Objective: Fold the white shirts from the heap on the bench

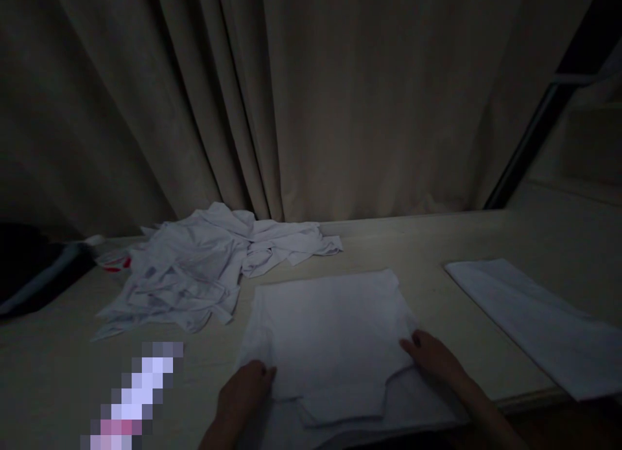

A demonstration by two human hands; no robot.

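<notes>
A white garment that looks like a shirt (335, 333) lies partly folded in front of me, its lower part hanging towards the table's near edge. My left hand (245, 388) is closed on its left side, thumb and fingers pinching the cloth. At the right side, my right hand (432, 356) pinches the same garment near the fold. A squared-off flap of cloth shows between the hands, over a darker layer below. The room is dim, so the fingertips are hard to make out.
Crumpled white clothes (189, 269) are heaped at the back left. A flat folded white cloth (539, 327) rests on the right of the pale table (418, 249). Dark fabric (39, 269) sits at the far left, and a beige curtain (379, 100) hangs behind.
</notes>
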